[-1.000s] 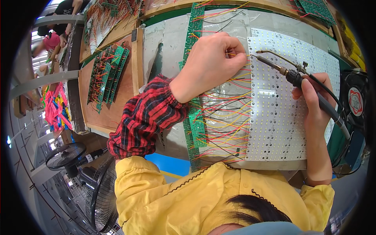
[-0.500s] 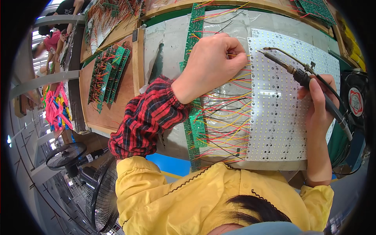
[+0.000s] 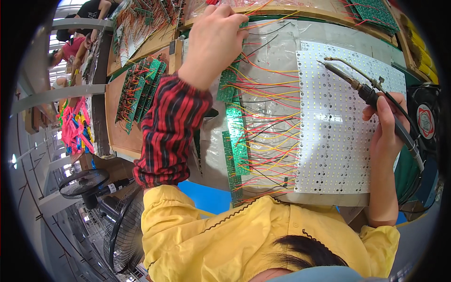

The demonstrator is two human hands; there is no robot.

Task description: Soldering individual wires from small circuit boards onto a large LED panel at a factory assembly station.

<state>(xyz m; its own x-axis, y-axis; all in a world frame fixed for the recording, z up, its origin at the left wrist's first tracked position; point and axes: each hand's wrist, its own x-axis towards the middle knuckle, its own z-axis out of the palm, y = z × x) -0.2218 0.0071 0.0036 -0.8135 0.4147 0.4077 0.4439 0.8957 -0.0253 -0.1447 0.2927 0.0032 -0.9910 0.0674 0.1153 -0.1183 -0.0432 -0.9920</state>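
My right hand (image 3: 387,120) is closed around a soldering iron (image 3: 365,92), its tip pointing to the upper left over a white LED panel (image 3: 329,155). Rows of small LEDs and dark holes cover the panel. Red, yellow and black wires (image 3: 275,122) run from its left edge to narrow green circuit boards (image 3: 236,127) laid in a column. At the far end of that column, my left hand (image 3: 213,42) has its fingers bent closed over the far green board. The fingertips partly hide what they grip. A red and black plaid sleeve covers my left forearm.
Wired green boards (image 3: 141,91) are stacked in a wooden tray at the left, with more boards behind. Another green board (image 3: 373,14) lies at the far right. A round black fan (image 3: 425,120) stands beside the panel; other fans (image 3: 124,235) are at lower left.
My left hand has moved away from the wires at the panel's edge, up and left to the far end of the green boards. The far board has shifted. My right hand is nearly still.
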